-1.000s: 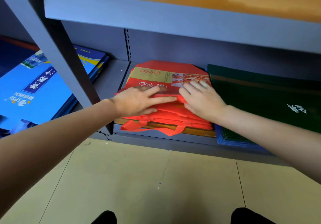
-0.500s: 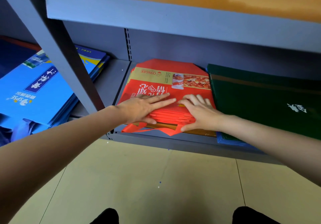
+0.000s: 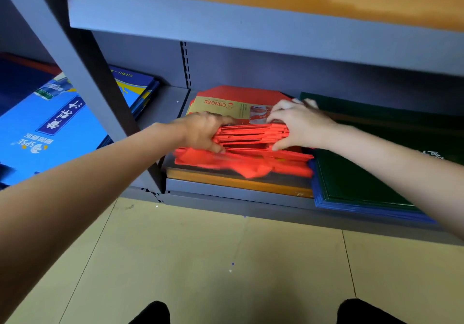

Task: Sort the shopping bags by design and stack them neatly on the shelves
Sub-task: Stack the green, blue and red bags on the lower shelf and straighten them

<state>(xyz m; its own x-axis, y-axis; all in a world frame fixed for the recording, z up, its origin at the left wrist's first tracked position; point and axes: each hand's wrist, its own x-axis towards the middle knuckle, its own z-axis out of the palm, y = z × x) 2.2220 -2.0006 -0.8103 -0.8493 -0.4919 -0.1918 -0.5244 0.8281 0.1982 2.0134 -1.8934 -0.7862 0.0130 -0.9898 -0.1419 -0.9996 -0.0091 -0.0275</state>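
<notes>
Left hand [image 3: 203,132] and right hand [image 3: 298,125] each pinch an end of the red shopping bags [image 3: 251,135] between them, thumbs beneath, apparently squaring the bundle onto the shelf [image 3: 226,190] stack beside the green bags [image 3: 376,163].

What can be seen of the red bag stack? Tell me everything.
The red bag stack is a pile of flat-folded red bags with a tan printed band reading CONGEE and a food picture on the top one. It lies on the bottom shelf, atop an orange-edged flat item, beside the dark green stack. Its upper bags are lifted at the front, edges fanned; loose red handles spill forward. The left hand and right hand grip its two ends.
</notes>
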